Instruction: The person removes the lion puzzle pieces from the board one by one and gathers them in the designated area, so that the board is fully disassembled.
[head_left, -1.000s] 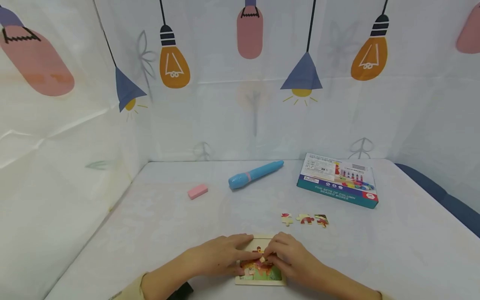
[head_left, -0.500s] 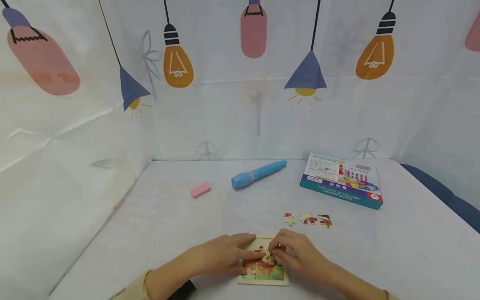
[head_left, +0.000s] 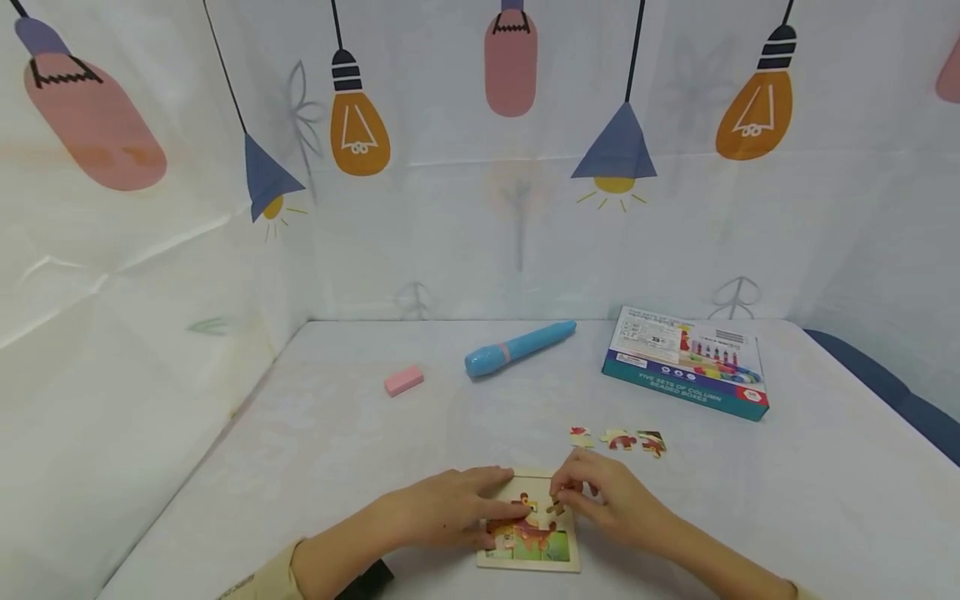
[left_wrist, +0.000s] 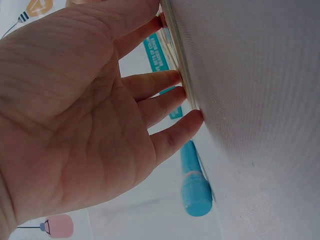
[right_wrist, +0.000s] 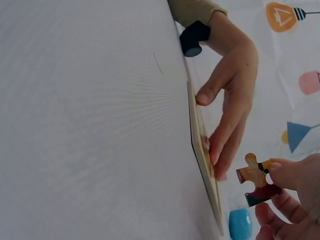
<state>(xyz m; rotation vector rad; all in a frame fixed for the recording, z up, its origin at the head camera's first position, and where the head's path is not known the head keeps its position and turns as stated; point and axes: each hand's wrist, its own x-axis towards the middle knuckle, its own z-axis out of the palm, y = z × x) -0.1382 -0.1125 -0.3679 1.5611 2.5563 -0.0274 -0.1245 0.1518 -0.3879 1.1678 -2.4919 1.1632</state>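
A small wooden puzzle board [head_left: 529, 562] lies near the table's front edge, partly filled with coloured pieces. My left hand [head_left: 450, 508] rests on its left side, straight fingers [left_wrist: 165, 107] pressing the board's edge [left_wrist: 177, 60]. My right hand [head_left: 600, 500] hovers over the board's upper right corner and pinches one puzzle piece [right_wrist: 256, 180] between thumb and fingertips, lifted off the board [right_wrist: 202, 150]. Three loose pieces [head_left: 618, 440] lie in a row on the table just beyond the right hand.
A blue pen-shaped toy [head_left: 519, 348], a pink eraser [head_left: 403, 380] and a colourful box [head_left: 686, 363] lie farther back on the white table [head_left: 315, 450]. Cloth printed with lamps hangs behind and on the left. A dark blue edge [head_left: 885, 383] shows at the right.
My right hand has lifted from the middle of the board toward its upper right corner with a piece pinched. The left hand has stayed on the board.
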